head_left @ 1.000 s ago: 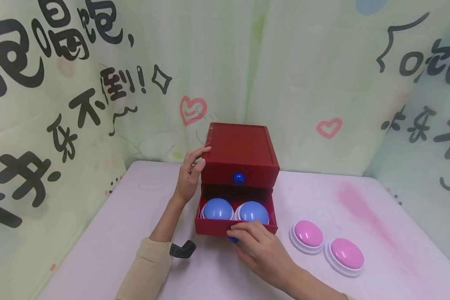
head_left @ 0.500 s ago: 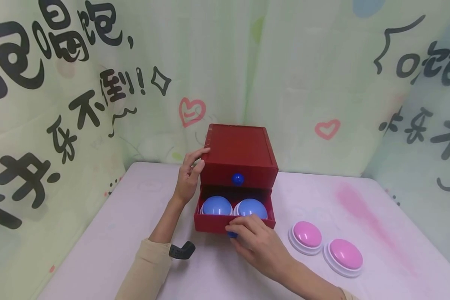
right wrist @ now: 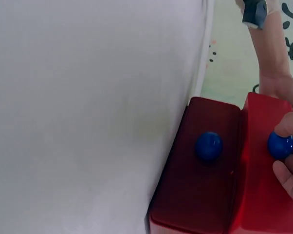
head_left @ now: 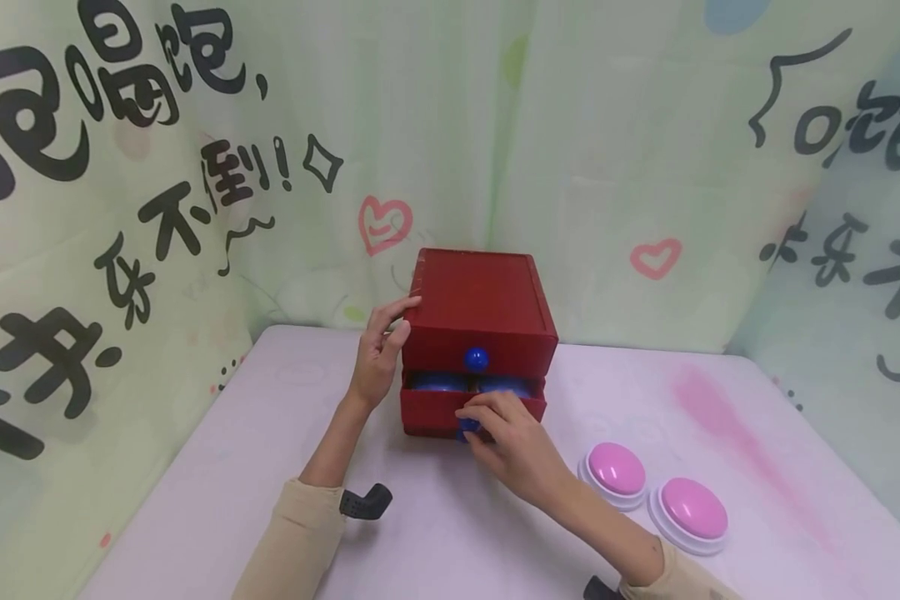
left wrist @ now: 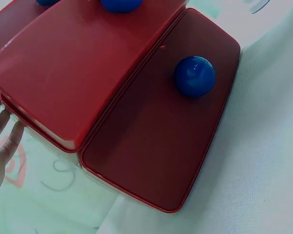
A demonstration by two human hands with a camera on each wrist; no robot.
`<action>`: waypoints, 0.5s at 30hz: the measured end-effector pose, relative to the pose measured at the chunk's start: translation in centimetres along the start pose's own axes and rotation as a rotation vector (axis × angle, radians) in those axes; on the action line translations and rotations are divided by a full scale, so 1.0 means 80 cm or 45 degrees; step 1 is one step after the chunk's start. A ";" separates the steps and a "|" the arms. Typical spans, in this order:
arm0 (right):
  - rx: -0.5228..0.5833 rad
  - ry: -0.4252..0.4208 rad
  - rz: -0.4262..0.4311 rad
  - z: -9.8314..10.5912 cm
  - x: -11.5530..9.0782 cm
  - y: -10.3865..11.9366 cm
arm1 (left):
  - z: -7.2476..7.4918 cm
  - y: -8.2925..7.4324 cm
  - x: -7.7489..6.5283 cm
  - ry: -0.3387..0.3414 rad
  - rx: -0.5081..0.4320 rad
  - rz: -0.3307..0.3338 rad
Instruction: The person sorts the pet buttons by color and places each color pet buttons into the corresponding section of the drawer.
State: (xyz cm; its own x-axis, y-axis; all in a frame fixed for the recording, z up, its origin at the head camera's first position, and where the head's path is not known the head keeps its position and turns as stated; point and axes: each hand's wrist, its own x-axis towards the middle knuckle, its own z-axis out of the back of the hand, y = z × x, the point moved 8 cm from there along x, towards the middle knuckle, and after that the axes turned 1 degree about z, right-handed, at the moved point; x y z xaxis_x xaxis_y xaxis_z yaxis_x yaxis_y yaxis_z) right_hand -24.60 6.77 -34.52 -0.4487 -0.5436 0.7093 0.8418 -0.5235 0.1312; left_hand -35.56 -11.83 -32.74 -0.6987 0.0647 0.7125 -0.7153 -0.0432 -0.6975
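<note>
A red drawer box (head_left: 480,292) stands on the table, blue round knobs on its fronts. Its middle drawer (head_left: 429,413) is partly out, and two blue domed push buttons (head_left: 438,382) show inside. My right hand (head_left: 521,454) pinches that drawer's knob (right wrist: 280,145) between thumb and fingers. The lowest drawer front (left wrist: 146,141), with its own knob (right wrist: 209,146), sits below and is mostly hidden from the head view. My left hand (head_left: 376,354) rests against the box's left side, fingers extended, fingertips at the top edge. The top drawer's knob (head_left: 477,359) is untouched.
Two pink domed push buttons (head_left: 617,468) on white bases sit on the table (head_left: 217,517) to the right of the box, close to my right forearm. A printed curtain (head_left: 570,167) hangs behind the table and along both sides.
The middle drawer has slid back into the box with my right hand on its knob, so the blue push buttons are now mostly covered. My left hand stays in place.
</note>
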 end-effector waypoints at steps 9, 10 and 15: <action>0.049 -0.007 -0.037 -0.006 0.008 -0.018 | 0.000 0.000 0.000 -0.001 -0.018 -0.010; 0.050 -0.009 -0.042 -0.007 0.009 -0.020 | 0.000 0.000 0.000 -0.003 -0.016 -0.013; 0.055 -0.030 -0.065 -0.008 0.012 -0.028 | 0.000 0.000 0.000 -0.002 -0.020 -0.011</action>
State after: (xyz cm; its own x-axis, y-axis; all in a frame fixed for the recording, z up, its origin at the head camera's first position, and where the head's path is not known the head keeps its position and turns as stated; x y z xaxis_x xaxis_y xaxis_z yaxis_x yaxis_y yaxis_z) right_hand -27.10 6.98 -34.61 -0.4846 -0.5010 0.7171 0.8304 -0.5211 0.1970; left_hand -35.54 -11.83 -32.74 -0.6926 0.0634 0.7185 -0.7209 -0.0270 -0.6925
